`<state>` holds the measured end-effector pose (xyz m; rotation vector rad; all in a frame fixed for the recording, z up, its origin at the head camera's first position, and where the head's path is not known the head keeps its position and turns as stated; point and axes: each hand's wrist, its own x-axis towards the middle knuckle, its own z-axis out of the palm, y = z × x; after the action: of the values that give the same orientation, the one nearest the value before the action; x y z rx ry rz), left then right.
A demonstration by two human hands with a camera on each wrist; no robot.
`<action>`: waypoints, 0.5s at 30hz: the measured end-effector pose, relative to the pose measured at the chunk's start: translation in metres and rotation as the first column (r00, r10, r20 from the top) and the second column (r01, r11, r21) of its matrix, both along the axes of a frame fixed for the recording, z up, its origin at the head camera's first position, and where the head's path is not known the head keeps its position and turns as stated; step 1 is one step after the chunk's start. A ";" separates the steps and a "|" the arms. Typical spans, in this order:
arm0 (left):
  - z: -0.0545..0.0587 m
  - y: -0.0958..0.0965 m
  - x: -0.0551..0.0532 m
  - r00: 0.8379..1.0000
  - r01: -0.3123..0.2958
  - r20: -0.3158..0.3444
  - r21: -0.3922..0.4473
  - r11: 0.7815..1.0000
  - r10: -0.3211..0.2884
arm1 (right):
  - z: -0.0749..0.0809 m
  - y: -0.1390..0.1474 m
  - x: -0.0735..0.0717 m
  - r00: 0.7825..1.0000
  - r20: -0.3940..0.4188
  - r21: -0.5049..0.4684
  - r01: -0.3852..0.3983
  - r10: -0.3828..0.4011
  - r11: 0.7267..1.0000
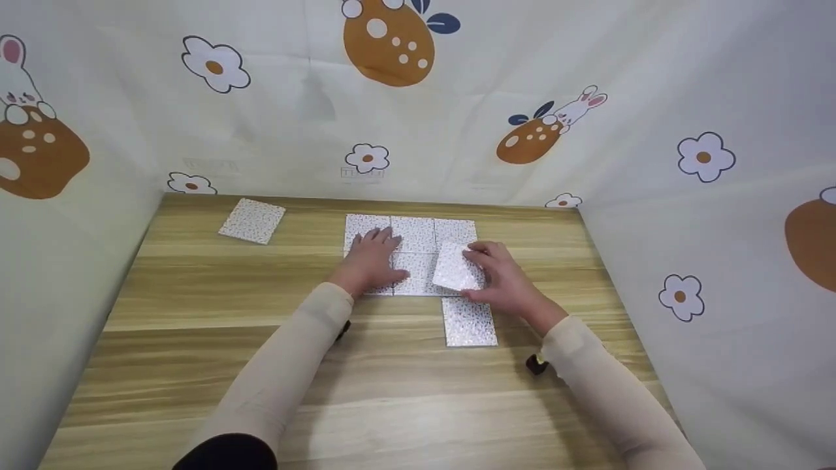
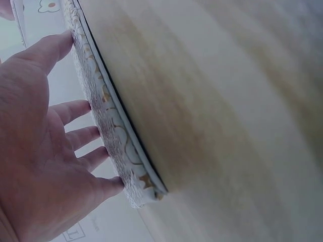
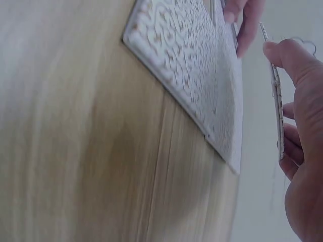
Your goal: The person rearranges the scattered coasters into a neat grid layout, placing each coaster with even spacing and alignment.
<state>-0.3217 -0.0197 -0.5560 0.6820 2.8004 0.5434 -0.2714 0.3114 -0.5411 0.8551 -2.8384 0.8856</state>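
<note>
Several square, white speckled tiles point(image 1: 413, 234) lie edge to edge in two rows on the wooden table. My left hand point(image 1: 372, 261) rests its spread fingertips on the left part of this block; the left wrist view shows its straight fingers point(image 2: 83, 138) touching the textured top. Over the block's right end, my right hand point(image 1: 506, 281) grips another tile point(image 1: 454, 266) between thumb and fingers. That tile is tilted, and the right wrist view shows it edge-on, raised off the others. One more tile point(image 1: 470, 324) lies just in front of the block's right side.
A single tile point(image 1: 253, 220) lies askew at the far left of the table point(image 1: 215, 359). Pale cloth walls point(image 1: 281, 130) printed with flowers, rabbits and orange shapes enclose the back and both sides. Dark pieces point(image 1: 537, 364) show near both wrists.
</note>
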 end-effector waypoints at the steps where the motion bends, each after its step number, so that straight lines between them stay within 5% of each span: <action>1: 0.000 0.000 0.000 1.000 0.000 0.000 -0.001 1.000 0.000 | 0.000 -0.003 0.003 1.000 0.010 -0.009 -0.015 0.016 1.000; 15: -0.001 0.001 0.000 1.000 -0.002 -0.013 -0.014 1.000 0.002 | -0.005 -0.038 0.034 0.968 0.029 0.011 -0.250 0.250 0.968</action>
<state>-0.3219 -0.0186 -0.5568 0.6824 2.8147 0.5215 -0.2378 0.2735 -0.5464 1.2332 -2.8048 0.9085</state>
